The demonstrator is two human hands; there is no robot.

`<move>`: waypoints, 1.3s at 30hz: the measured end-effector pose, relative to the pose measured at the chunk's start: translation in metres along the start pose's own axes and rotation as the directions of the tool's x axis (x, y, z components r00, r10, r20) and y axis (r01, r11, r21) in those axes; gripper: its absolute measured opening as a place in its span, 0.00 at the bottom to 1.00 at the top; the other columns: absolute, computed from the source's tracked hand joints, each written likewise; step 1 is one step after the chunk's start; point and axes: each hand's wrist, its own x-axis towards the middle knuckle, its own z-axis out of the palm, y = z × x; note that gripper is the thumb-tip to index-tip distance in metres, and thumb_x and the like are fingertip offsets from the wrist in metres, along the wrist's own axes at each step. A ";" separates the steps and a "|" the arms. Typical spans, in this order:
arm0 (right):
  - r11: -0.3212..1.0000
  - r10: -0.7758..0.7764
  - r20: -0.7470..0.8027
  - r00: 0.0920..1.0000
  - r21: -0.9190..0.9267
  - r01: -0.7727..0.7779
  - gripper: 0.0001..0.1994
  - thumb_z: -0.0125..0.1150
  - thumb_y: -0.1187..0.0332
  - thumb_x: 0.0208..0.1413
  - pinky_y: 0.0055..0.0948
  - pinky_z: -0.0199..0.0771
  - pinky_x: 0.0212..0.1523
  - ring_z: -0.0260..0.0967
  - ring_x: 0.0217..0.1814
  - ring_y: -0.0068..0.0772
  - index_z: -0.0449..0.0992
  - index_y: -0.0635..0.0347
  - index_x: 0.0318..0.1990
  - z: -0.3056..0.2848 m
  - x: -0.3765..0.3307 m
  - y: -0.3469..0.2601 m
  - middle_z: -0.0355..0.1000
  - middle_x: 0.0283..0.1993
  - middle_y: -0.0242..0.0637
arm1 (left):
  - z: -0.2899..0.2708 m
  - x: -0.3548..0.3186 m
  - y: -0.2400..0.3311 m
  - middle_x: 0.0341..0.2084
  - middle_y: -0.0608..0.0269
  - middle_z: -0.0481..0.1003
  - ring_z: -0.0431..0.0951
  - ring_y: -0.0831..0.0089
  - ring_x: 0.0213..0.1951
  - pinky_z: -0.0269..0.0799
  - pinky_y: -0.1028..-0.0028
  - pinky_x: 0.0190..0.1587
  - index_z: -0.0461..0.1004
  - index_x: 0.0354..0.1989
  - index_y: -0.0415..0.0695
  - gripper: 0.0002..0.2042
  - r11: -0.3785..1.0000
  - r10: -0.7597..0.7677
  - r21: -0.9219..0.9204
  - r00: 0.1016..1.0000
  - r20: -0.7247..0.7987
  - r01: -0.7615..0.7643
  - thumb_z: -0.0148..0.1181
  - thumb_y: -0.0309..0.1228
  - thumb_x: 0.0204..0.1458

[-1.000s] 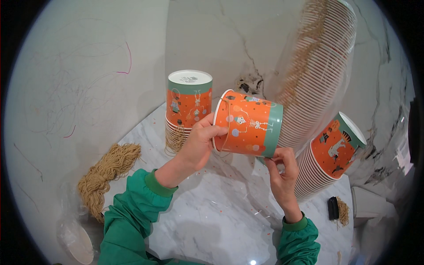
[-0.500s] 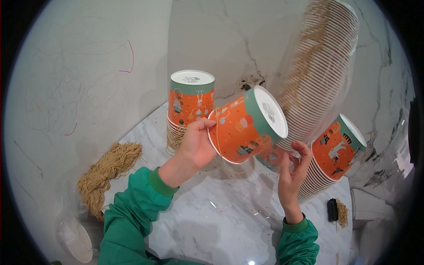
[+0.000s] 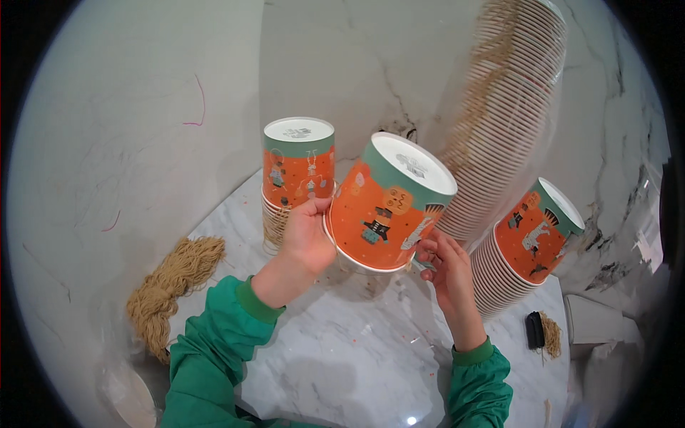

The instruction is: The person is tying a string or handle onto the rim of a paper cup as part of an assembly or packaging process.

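An orange paper bucket (image 3: 389, 207) with a green band and printed cartoon figures is held upside down and tilted above the table. My left hand (image 3: 308, 239) grips it by the left side of its rim. At the right side of that rim are the curled fingers of my right hand (image 3: 448, 274), partly hidden behind the bucket's edge. A thin tan string shows near the left fingers and below the rim. Beyond my left hand stands an upside-down stack of matching buckets (image 3: 300, 167), with loops of tan string round its lower part.
A tall leaning stack of nested buckets in clear plastic (image 3: 503, 121) rises behind, with string along it. Another bucket stack (image 3: 539, 232) tilts at the right. A tan string bundle (image 3: 175, 285) lies left. A black object (image 3: 534, 330) with string rests on the marble table (image 3: 342, 357).
The held bucket has turned, bringing a pumpkin-headed figure to the front, and shifted slightly left. My right hand has come in from the right to the bucket's rim.
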 end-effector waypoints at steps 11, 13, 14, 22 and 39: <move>0.859 0.127 0.285 0.950 0.446 -0.249 0.08 0.53 0.66 0.68 0.12 0.55 0.18 0.62 0.27 0.16 0.72 0.61 0.46 0.000 -0.002 0.001 0.71 0.36 0.30 | -0.008 0.007 0.005 0.53 0.49 0.75 0.75 0.57 0.57 0.69 0.56 0.64 0.68 0.54 0.31 0.17 0.975 -0.217 -0.011 0.965 0.145 0.221 0.41 0.29 0.63; 0.842 0.100 0.265 0.959 0.492 -0.223 0.08 0.53 0.67 0.68 0.11 0.54 0.17 0.61 0.27 0.16 0.72 0.62 0.46 0.008 -0.008 -0.007 0.71 0.36 0.30 | -0.005 0.006 -0.001 0.49 0.54 0.77 0.78 0.62 0.52 0.73 0.58 0.58 0.70 0.52 0.36 0.15 0.974 -0.211 0.081 0.977 -0.028 0.213 0.42 0.32 0.64; 0.871 0.072 0.209 0.975 0.463 -0.163 0.08 0.51 0.66 0.69 0.12 0.57 0.18 0.61 0.26 0.16 0.72 0.61 0.45 0.015 -0.013 -0.014 0.71 0.35 0.29 | -0.007 0.007 -0.002 0.49 0.54 0.77 0.78 0.62 0.52 0.73 0.58 0.58 0.70 0.52 0.36 0.15 0.974 -0.210 0.080 0.977 -0.029 0.211 0.42 0.32 0.64; 0.947 -0.213 0.122 0.970 0.269 0.174 0.08 0.50 0.65 0.70 0.19 0.66 0.21 0.65 0.27 0.17 0.69 0.59 0.45 0.021 -0.023 -0.016 0.70 0.33 0.29 | -0.016 0.015 0.009 0.37 0.65 0.76 0.76 0.75 0.39 0.74 0.74 0.46 0.72 0.45 0.42 0.07 0.794 0.362 0.594 0.888 -0.284 -0.134 0.52 0.29 0.62; 0.886 -0.451 0.102 0.887 0.167 0.432 0.10 0.48 0.66 0.71 0.27 0.83 0.34 0.75 0.35 0.26 0.65 0.63 0.51 0.060 -0.056 -0.009 0.75 0.46 0.40 | 0.029 -0.033 -0.030 0.54 0.62 0.71 0.71 0.71 0.55 0.68 0.65 0.56 0.64 0.62 0.46 0.25 0.606 0.198 0.760 0.970 0.144 -0.236 0.44 0.53 0.67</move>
